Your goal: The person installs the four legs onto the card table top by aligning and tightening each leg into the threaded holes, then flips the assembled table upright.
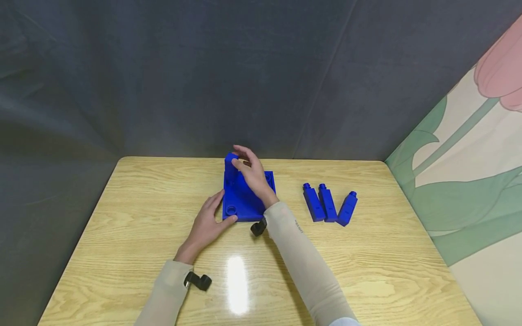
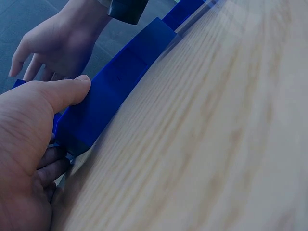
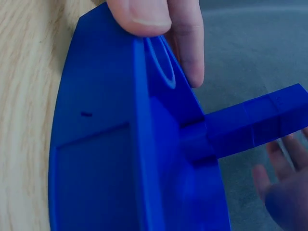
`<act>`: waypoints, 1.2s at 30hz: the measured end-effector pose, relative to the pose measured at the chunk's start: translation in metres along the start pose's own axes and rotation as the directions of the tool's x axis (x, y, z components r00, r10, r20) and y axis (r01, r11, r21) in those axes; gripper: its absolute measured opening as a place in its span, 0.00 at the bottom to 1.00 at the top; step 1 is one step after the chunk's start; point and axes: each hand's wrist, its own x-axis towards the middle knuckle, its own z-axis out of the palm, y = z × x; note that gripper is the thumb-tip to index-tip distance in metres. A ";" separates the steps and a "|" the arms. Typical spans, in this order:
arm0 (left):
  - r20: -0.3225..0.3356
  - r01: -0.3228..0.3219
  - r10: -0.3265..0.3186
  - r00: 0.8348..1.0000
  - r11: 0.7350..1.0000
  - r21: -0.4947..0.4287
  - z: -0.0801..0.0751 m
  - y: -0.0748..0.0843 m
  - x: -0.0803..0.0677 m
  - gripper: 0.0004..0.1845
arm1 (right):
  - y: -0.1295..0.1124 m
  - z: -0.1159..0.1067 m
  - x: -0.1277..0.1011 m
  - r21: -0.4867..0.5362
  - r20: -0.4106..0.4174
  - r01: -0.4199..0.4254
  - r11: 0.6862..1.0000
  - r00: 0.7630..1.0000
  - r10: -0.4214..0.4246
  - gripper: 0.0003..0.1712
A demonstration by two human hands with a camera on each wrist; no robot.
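Observation:
A blue square base (image 1: pixel 244 194) with a raised rim and round corner sockets lies on the table. From its far left corner rises a blue square post (image 1: pixel 230 168), upright in the socket. My left hand (image 1: pixel 207 224) grips the near left corner, thumb on the front side and fingers along the left side. Around the top of the post is my right hand (image 1: pixel 253 175), its fingers spread and loosely bent. In the right wrist view, the right hand's fingertips (image 3: pixel 261 175) stand a little apart from the post.
Three more blue posts with knobbed ends, a left one (image 1: pixel 313 203), a middle one (image 1: pixel 327 203) and a right one (image 1: pixel 347 209), lie to the right of the base. A dark curtain (image 1: pixel 204 90) hangs behind the wooden table (image 1: pixel 142 203); a flower-patterned cloth (image 1: pixel 481 190) hangs at right.

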 end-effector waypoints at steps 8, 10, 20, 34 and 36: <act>0.003 0.001 -0.001 1.000 1.000 0.002 0.000 -0.002 0.000 0.52 | 0.001 -0.003 -0.002 0.102 0.127 0.010 0.995 0.992 -0.023 0.27; 0.004 0.003 -0.003 1.000 1.000 -0.001 0.000 -0.002 0.000 0.52 | 0.001 -0.003 -0.002 0.096 0.133 0.011 0.995 0.991 -0.024 0.27; 0.000 0.009 -0.009 1.000 1.000 0.010 0.000 -0.002 0.001 0.52 | 0.002 -0.002 0.000 0.001 0.059 0.022 1.000 0.998 -0.022 0.26; 0.003 0.016 -0.016 1.000 1.000 0.010 0.001 -0.002 0.002 0.52 | 0.002 -0.002 -0.001 -0.138 -0.033 0.046 0.989 0.998 -0.051 0.22; 0.008 0.021 -0.021 1.000 1.000 0.006 0.001 -0.002 0.002 0.52 | 0.002 -0.002 -0.001 -0.144 -0.038 0.040 0.989 0.998 -0.046 0.22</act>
